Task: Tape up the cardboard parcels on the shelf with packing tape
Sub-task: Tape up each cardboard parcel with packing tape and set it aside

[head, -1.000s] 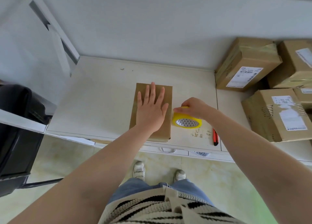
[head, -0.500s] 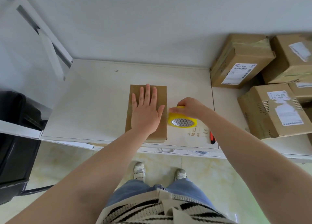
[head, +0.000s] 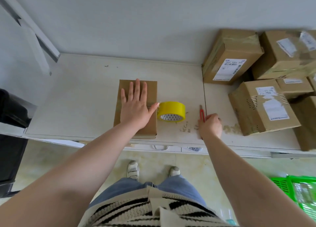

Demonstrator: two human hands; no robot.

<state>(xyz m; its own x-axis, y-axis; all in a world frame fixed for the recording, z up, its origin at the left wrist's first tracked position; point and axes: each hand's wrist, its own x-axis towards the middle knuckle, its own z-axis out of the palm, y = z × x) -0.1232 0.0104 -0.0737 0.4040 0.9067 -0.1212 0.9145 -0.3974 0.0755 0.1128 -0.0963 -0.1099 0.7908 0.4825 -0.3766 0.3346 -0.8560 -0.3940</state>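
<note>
A flat brown cardboard parcel [head: 150,93] lies on the white shelf [head: 82,98], near its front edge. My left hand [head: 135,107] presses flat on top of it, fingers spread and straight. The yellow packing tape roll [head: 171,111] stands free on the shelf just right of the parcel, close to my left thumb. Further right lies a red cutter [head: 202,113]. My right hand [head: 211,125] has its fingers curled round the cutter's near end, hiding that end.
Several taped cardboard boxes with labels [head: 230,57] [head: 263,105] are stacked at the shelf's right end. Tape scraps [head: 185,127] lie on the shelf near the front edge. A black bin [head: 10,124] stands at the left, and a green basket [head: 297,191] on the floor at the right.
My right hand has let go of the yellow tape roll and moved right onto the red cutter. My left hand stays flat on the parcel.
</note>
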